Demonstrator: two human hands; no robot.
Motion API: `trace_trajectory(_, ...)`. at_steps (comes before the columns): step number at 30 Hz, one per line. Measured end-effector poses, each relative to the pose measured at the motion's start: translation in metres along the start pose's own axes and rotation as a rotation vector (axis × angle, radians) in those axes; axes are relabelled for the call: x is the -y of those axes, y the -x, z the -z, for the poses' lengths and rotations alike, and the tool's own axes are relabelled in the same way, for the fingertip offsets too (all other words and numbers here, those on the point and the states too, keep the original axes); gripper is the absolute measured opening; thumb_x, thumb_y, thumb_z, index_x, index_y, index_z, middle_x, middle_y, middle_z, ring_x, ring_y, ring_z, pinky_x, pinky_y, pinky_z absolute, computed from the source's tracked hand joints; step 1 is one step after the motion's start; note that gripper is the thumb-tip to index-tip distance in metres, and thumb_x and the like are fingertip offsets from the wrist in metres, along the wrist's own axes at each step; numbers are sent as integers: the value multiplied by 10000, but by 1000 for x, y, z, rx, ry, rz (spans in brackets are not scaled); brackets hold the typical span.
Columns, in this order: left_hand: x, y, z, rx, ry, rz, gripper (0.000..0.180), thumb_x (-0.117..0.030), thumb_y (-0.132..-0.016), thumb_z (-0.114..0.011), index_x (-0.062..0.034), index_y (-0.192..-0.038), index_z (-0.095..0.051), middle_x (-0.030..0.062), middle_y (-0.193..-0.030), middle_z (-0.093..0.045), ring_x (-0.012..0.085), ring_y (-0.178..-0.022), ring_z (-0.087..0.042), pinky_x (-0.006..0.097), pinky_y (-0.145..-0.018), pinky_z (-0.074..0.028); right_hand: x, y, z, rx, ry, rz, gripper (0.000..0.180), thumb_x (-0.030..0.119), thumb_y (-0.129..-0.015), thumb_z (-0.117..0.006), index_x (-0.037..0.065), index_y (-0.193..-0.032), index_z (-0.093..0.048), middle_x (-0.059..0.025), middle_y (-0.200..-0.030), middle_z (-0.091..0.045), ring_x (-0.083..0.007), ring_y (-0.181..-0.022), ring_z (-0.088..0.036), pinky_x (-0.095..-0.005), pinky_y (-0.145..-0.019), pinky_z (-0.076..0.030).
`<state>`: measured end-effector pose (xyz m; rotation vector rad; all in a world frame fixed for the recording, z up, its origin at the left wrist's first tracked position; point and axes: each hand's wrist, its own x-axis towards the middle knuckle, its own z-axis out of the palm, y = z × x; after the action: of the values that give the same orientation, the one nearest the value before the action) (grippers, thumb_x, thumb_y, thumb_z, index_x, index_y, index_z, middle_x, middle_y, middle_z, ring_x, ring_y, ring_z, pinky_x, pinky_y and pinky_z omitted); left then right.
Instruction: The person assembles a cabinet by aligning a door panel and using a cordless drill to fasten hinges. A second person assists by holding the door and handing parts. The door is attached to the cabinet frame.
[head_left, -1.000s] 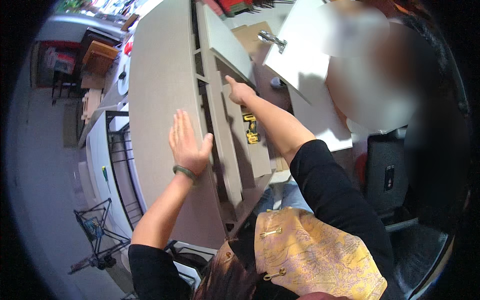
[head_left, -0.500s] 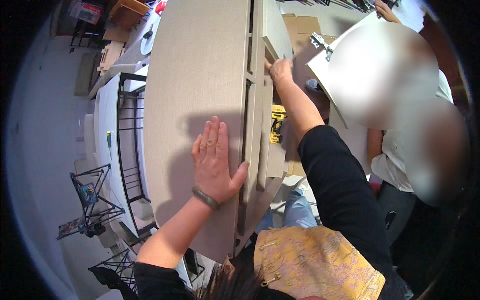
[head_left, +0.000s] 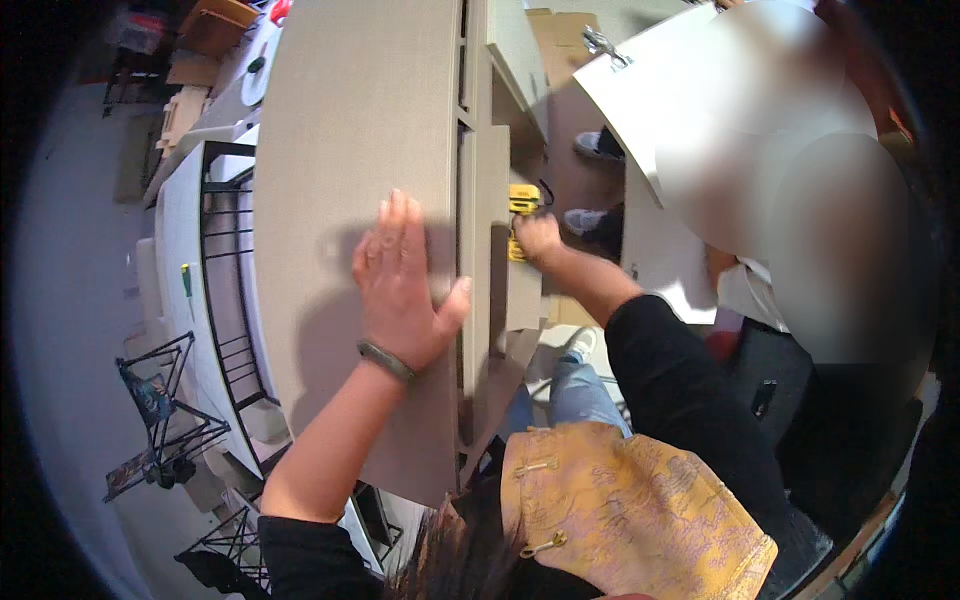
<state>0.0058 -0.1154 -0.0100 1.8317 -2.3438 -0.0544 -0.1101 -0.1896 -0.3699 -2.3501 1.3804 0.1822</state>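
cabinet (head_left: 340, 110) in beige wood grain extends beneath the left hand (head_left: 400, 285), which rests flat on its panel, fingers extended. rightward, a yellow-and-black cordless drill (head_left: 522, 198) lies beside the right hand (head_left: 541, 238), curled at its handle; whether the fingers grip it cannot be told. farther right, a white panel (head_left: 645, 85) bears a metal hinge (head_left: 606, 48).

A white tabletop (head_left: 178, 225) has a black metal frame (head_left: 231, 150) along its right edge. A screwdriver (head_left: 187, 280) with a green-and-yellow handle lies lengthwise on it, about midway between its long edges. Just off its near left corner, a folding seat (head_left: 152, 397) with black legs and patterned fabric stands on the grey floor (head_left: 85, 250). Past its far edge are pale wooden pieces (head_left: 182, 122).
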Motion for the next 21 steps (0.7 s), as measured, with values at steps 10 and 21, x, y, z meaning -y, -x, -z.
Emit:
trace_trajectory(10,6,4,-22,-107,-87,-44,850,-336,-777,-637,5,-1476,-294,220,-1525,-294,331,-1424,-271,499,-1150,-158,-6,237,-81,381,-419,-528,426,113,-872,-513,84,-1297,-501,-196,-1232,-578,-355,-1136,-585,-449,-916,-507)
trace_trajectory(21,8,2,-21,-75,-85,-35,842,-263,-765,-665,-5,-1475,-292,196,-1537,-285,317,-1433,-259,497,-1154,-147,-42,190,-55,71,-222,-502,434,81,-824,-569,51,-1252,-503,-112,-1548,-237,-287,-1175,-518,-435,-877,-523)
